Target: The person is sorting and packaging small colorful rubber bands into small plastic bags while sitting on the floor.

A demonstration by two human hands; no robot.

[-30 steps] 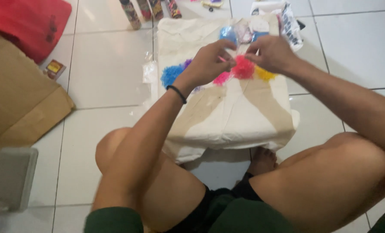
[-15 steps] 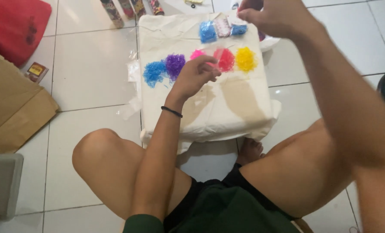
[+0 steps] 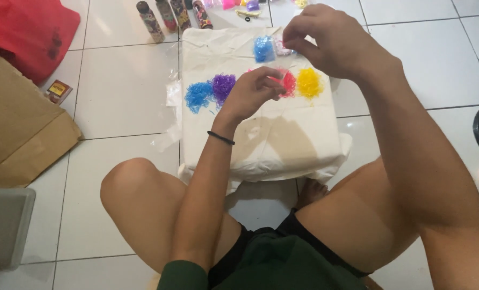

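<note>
The person sits cross-legged on a white tiled floor [image 3: 116, 96] before a cream cloth-covered cushion [image 3: 282, 145] that serves as the work surface. On it lie small heaps of tiny elastic bands: a blue heap [image 3: 198, 95], a purple heap [image 3: 223, 86], a red-pink heap [image 3: 287, 82] and a yellow heap [image 3: 309, 82], with a light-blue packet of bands [image 3: 263, 48] further back. The left hand [image 3: 253, 94] hovers low over the cloth, its fingertips pinched together at the edge of the red-pink heap; a fleck of pink shows at the pinch, though whether a band is actually gripped cannot be told. The right hand [image 3: 330, 40] is raised above the far part of the cushion, fingers curled and drawn together; what, if anything, is held between them is hidden. In my judgement, the picking is best done with thumb and forefinger tips only, lifting straight up so neighbouring bands are not dragged along, and keeping the wrist clear of the purple heap just beside it so the colours stay separate. Off the cushion stand a row of patterned cylindrical tubes [image 3: 169, 16], a red bag [image 3: 30, 32] and flattened brown cardboard [image 3: 19, 129].
</note>
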